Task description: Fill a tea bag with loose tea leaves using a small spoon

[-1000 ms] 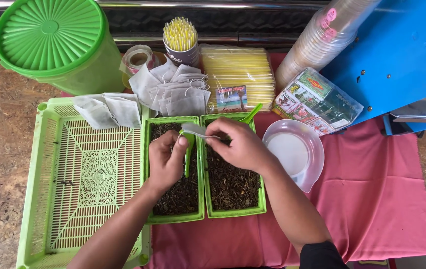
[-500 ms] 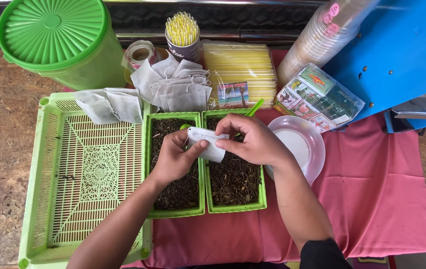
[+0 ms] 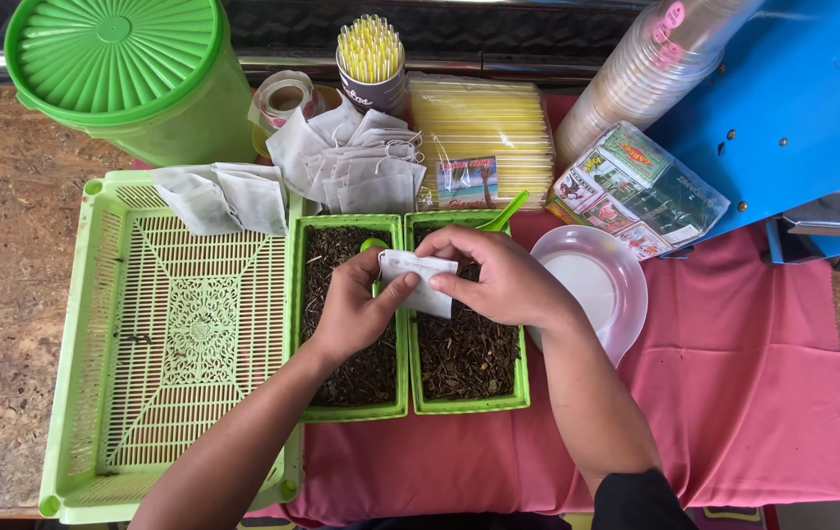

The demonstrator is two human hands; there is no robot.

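Left hand (image 3: 353, 306) and right hand (image 3: 498, 280) both pinching a white bag (image 3: 418, 280) at frame centre, above two green trays (image 3: 406, 395) of dark dried leaves (image 3: 464, 351), empty green basket (image 3: 96, 393) at left, pink cloth (image 3: 734, 393) beneath.

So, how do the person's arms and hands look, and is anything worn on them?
Both forearms are bare. The left hand and right hand wear no gloves, and no rings, watch or bracelets show. Only on the right arm, a dark sleeve edge shows near the elbow at the bottom of the view. The left arm leaves the view with no sleeve seen.
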